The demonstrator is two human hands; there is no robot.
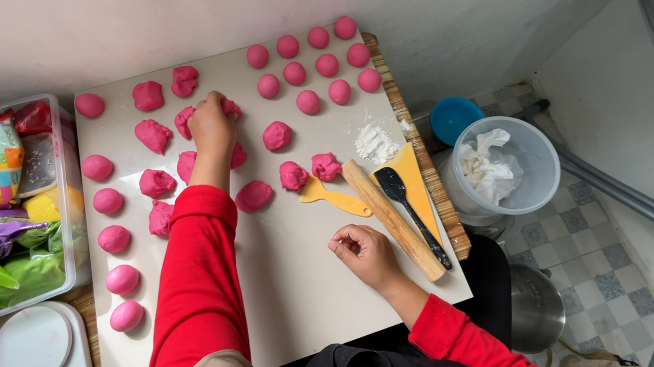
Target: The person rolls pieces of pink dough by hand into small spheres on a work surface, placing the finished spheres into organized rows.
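Your left hand (211, 123) clamps a rough pink dough piece (186, 120); right hand (361, 250) curled, empty; rolled balls (311, 66) finished, rough lumps (153, 134) remaining.

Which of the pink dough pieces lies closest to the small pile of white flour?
The rough, unrolled pink dough lump just left of the white flour pile, beside the wooden rolling pin's top end. The smooth round balls lie farther up.

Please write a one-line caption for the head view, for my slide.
Left hand reaches onto pink dough pieces on a white board; right hand rests near a rolling pin.
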